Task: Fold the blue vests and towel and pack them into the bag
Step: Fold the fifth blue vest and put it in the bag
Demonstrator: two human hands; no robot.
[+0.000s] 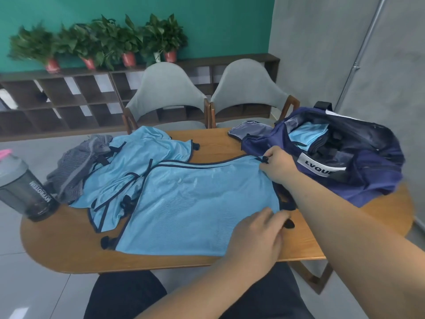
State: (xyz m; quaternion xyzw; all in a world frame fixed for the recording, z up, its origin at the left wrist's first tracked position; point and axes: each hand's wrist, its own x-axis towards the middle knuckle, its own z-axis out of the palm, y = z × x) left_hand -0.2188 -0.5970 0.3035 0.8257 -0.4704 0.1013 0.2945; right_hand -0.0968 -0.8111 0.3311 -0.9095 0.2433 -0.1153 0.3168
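A light blue mesh vest with dark trim lies spread flat on the wooden table. My right hand pinches its far right corner by a dark tie. My left hand grips its near right corner. More blue vests lie crumpled behind it, to the left. A grey striped towel is bunched at their left edge. The navy bag stands open at the right, with a folded blue vest inside.
A dark shaker bottle with a pink lid stands at the table's left edge. Two grey chairs face the far side. A low shelf with potted plants runs along the green wall. My dark-clothed lap is below the table.
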